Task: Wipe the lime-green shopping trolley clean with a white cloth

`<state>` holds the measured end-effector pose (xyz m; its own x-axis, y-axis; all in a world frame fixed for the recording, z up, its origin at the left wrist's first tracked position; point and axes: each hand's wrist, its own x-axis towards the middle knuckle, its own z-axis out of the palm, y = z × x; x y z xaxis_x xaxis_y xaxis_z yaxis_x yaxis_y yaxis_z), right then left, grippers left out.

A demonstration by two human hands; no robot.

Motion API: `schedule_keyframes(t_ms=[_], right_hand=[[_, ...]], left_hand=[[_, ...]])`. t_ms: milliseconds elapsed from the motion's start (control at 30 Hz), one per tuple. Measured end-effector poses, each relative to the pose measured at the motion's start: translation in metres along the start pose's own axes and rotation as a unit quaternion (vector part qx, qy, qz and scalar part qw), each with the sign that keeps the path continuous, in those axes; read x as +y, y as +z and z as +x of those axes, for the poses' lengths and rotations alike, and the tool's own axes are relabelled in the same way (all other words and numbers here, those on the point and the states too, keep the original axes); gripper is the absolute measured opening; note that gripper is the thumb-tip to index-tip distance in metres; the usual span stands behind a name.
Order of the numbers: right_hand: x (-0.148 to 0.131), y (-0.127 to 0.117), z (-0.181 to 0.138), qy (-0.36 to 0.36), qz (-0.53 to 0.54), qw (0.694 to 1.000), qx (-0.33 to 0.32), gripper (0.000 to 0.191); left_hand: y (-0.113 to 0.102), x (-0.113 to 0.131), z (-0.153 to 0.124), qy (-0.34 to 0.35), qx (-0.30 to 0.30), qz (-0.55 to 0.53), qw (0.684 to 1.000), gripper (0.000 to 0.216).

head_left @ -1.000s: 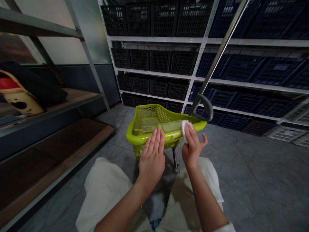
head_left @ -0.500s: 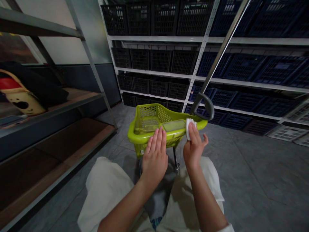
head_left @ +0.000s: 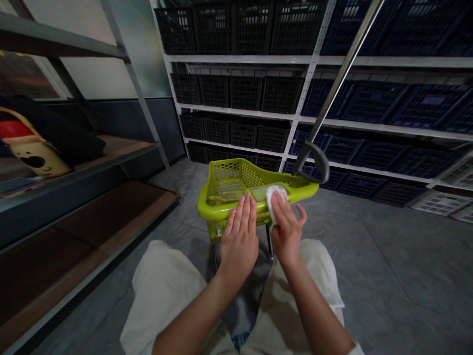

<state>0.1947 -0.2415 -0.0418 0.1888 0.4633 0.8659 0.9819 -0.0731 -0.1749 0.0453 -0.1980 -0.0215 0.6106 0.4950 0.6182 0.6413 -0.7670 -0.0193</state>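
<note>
A small lime-green shopping cart (head_left: 218, 212) with a perforated basket stands in front of my knees. My left hand (head_left: 240, 236) lies with its fingers stretched out flat against the near rim of the basket. In my right hand (head_left: 286, 229) is a white cloth (head_left: 275, 197), pressed onto the cart's near rim beside a pale rectangular panel (head_left: 258, 192). A grey loop handle (head_left: 320, 165) rises at the cart's right end, with a long metal pole (head_left: 343, 69) running up from there. The palm side of both hands is hidden.
White racks (head_left: 236, 112) behind the cart hold black crates (head_left: 244, 93) and blue crates (head_left: 364, 101). At the left, a metal-framed shelf (head_left: 121, 148) carries a yellow bag with a red top (head_left: 40, 155), a dark cloth (head_left: 70, 130) and a phone (head_left: 20, 185). Grey floor (head_left: 388, 256) extends to the right.
My right hand has slid the white cloth leftward along the rim, closer to my left hand. The cart has shifted very slightly right, and my left hand has stayed on the rim.
</note>
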Motion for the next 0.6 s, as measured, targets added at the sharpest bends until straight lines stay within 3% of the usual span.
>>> schedule_keyframes(t_ms=[100,233,300,467,533,600], right_hand=[[-0.007,-0.003,-0.001,-0.073,0.038,0.995,-0.049,0.081],[0.014,0.001,-0.001,0.046,-0.002,0.997,0.054,0.079],[0.014,0.002,-0.001,0.074,-0.011,0.995,0.071,0.079],[-0.005,-0.005,-0.001,-0.081,0.047,0.994,-0.055,0.074],[0.003,-0.004,0.001,-0.045,0.034,0.998,-0.031,0.075],[0.013,-0.001,0.002,0.036,0.004,0.999,0.030,0.076]], left_hand=[[-0.001,0.000,0.000,-0.001,-0.002,-0.007,1.000,0.076],[-0.003,0.000,0.000,0.003,0.003,-0.011,1.000,0.069],[-0.004,0.001,0.001,0.000,0.006,-0.013,1.000,0.068],[-0.002,0.001,0.000,0.001,0.010,-0.015,1.000,0.068],[-0.002,0.001,0.000,0.002,0.011,-0.012,1.000,0.068],[-0.002,0.002,0.001,0.001,0.010,-0.010,1.000,0.067]])
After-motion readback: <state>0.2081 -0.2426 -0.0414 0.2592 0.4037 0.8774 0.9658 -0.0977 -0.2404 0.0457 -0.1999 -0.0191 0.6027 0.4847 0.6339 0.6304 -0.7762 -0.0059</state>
